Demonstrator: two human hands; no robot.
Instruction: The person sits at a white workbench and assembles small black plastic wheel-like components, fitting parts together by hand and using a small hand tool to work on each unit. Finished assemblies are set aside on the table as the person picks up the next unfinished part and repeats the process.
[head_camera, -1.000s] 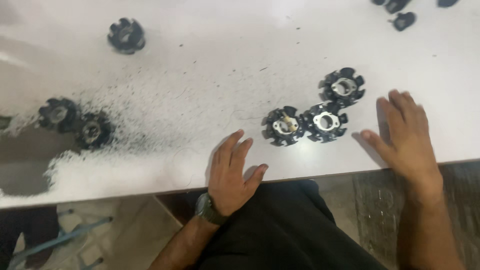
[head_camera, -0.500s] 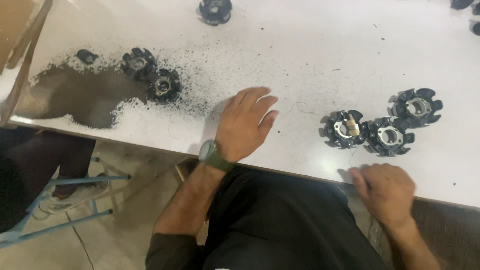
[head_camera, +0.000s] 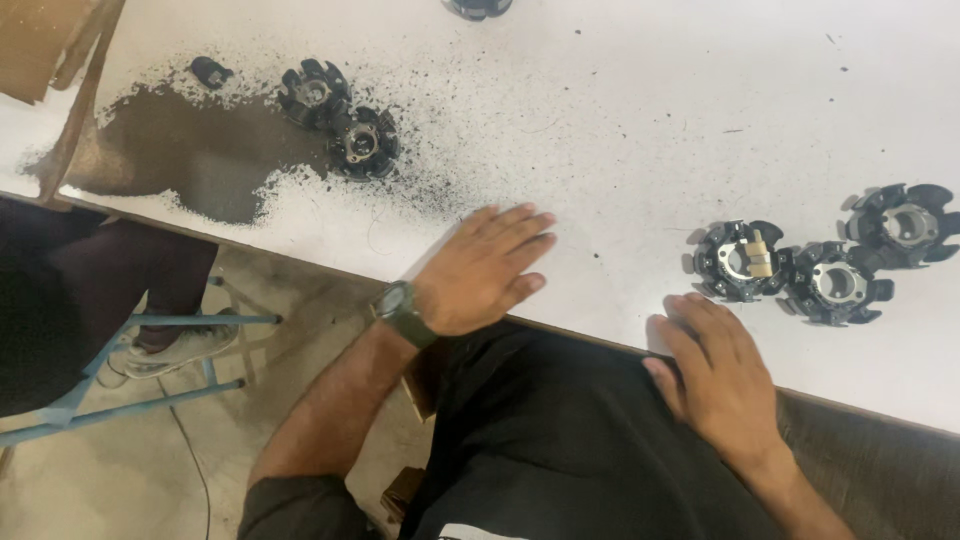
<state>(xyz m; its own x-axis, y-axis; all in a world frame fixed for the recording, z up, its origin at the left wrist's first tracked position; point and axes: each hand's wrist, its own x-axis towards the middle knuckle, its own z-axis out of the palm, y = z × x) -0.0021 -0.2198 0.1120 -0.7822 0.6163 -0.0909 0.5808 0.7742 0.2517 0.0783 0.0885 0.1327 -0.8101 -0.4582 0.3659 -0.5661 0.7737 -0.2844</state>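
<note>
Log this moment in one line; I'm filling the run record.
left hand: flat on white table, empty | right hand: at table edge, empty | nearest: black finned part

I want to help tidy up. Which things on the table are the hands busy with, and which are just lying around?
Near the hands:
- left hand flat by the table edge
- right hand at the edge
- three black finned parts, nearest one

Lying about:
- two finned parts in dark powder
- small black piece
- cardboard
- blue stool
</note>
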